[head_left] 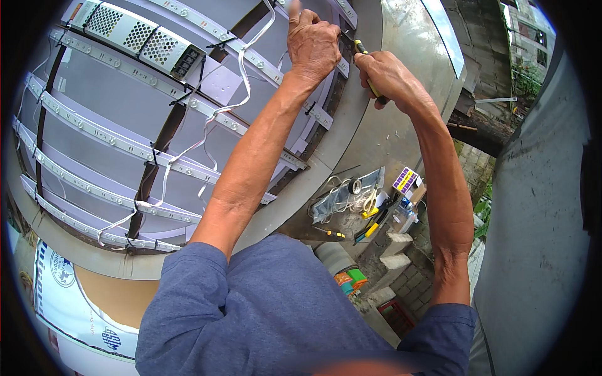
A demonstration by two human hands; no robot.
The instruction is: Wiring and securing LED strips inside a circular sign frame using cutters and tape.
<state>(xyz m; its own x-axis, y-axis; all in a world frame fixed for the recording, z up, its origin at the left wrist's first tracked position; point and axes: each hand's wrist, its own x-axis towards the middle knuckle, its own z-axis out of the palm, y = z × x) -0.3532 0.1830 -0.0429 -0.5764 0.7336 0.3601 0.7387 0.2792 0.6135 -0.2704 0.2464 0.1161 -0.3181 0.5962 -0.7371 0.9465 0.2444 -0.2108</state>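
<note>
the left hand (312,42) is up near the top of the view, back of the hand toward the camera, fingers curled and one finger pointing straight up; it presses against the led strips (188,100) at the upper edge of a big round sign shell (357,125). whether anything is pinched under it cannot be told — the palm side is hidden.

the right hand (389,75) sits just beside it, closed in a fist round a tool (362,50) with a yellow and black handle. the tool's tip points up and left toward the left hand, at the inner rim of the shell; the tip itself is too small to make out.

the strips run in near-parallel white rows across the pale inside face of the shell, crossed by dark bars and joined by looping white wires (207,135). a perforated metal power unit (141,36) is fixed at the upper left, above the rows.

lower down, on a ledge by the shell's rim, lie a clear bag (335,200) with coiled wire, a roll of tape (355,186), a small screwdriver (332,233), yellow-handled pliers (371,220) and a little purple and yellow box (406,180).

both forearms rise bare from blue sleeves (263,301) at the bottom — the left crossing the strips, the right along the shell's grey outer band.
</note>
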